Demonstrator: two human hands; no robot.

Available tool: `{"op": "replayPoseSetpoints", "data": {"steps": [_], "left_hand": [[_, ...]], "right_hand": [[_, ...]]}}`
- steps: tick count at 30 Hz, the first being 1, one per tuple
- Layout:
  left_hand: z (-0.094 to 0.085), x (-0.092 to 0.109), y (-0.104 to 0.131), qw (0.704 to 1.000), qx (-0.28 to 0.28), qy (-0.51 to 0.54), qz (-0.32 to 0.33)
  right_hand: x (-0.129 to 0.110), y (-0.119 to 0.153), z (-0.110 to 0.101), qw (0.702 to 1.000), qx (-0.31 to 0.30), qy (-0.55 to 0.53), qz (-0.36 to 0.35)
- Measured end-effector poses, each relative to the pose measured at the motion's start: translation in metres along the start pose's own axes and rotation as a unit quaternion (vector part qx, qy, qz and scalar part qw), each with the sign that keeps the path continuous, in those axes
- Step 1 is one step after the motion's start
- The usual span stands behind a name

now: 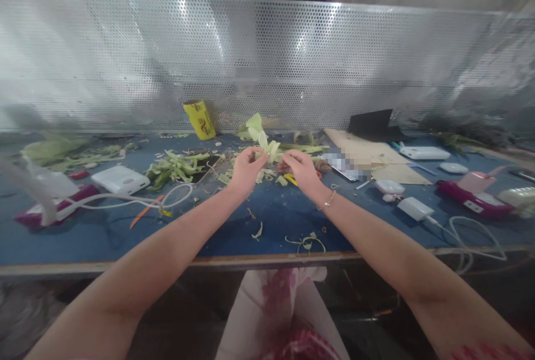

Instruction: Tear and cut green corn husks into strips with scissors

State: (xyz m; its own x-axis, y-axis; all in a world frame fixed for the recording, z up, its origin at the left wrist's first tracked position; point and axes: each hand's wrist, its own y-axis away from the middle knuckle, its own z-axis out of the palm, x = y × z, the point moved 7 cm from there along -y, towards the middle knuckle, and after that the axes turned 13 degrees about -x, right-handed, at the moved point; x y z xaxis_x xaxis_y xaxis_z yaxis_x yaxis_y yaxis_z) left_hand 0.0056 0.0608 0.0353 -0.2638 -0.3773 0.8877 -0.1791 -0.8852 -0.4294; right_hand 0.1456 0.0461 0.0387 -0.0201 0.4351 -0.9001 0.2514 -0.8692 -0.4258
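Two bare forearms reach over a blue table (pixel 234 240). The left hand (pixel 246 170) pinches a pale green leaf (pixel 262 138) between thumb and fingers; the leaf stands up at the middle of the table, between the two hands. The right hand (pixel 301 169), with a bracelet (pixel 330 199) on its wrist, has its fingertips bunched just beside the leaf; whether they grip anything, I cannot tell. To the left lies a heap of green strips (pixel 178 169), with a white power bank (pixel 120 180) beyond it. A yellow tube (pixel 199 119) leans behind, near a perforated metal panel (pixel 276 42). Cardboard (pixel 363 145) lies to the right.
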Motion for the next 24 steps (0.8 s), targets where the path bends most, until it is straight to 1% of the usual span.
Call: {"op": "replayPoseSetpoints", "data": {"steps": [3,5,6,7,9,12,14,17,21,24], "left_hand": [[-0.002,0.0,-0.001,0.998,0.016,0.063,-0.015],[-0.003,0.001,-0.002,0.995,0.021,0.1,-0.022],[-0.003,0.001,-0.003,0.993,0.019,0.113,-0.022],[-0.003,0.001,-0.003,0.992,0.016,0.121,-0.024],[-0.003,0.0,-0.004,0.991,0.013,0.128,-0.027],[-0.003,-0.002,-0.004,0.991,0.012,0.126,-0.032],[-0.003,-0.003,-0.004,0.992,0.007,0.121,-0.037],[0.0,-0.002,-0.003,0.993,-0.007,0.108,-0.047],[0.006,0.002,-0.001,0.994,-0.035,0.085,-0.055],[0.007,0.003,0.001,0.996,-0.039,0.059,-0.058]], "right_hand": [[0.018,-0.002,0.008,0.995,-0.047,-0.005,0.084],[0.03,-0.002,0.014,0.989,-0.061,-0.033,0.131],[0.034,-0.002,0.016,0.987,-0.061,-0.056,0.141],[0.036,-0.002,0.018,0.986,-0.057,-0.079,0.136],[0.035,-0.004,0.017,0.988,-0.037,-0.113,0.097],[0.027,-0.006,0.007,0.993,0.015,-0.109,0.031],[0.023,-0.007,-0.002,0.996,0.037,-0.081,0.005],[0.017,-0.009,-0.009,0.999,0.035,-0.02,-0.008],[0.006,-0.006,-0.013,0.997,0.04,0.062,-0.02],[-0.007,0.0,-0.011,0.991,0.045,0.117,-0.043]]}}
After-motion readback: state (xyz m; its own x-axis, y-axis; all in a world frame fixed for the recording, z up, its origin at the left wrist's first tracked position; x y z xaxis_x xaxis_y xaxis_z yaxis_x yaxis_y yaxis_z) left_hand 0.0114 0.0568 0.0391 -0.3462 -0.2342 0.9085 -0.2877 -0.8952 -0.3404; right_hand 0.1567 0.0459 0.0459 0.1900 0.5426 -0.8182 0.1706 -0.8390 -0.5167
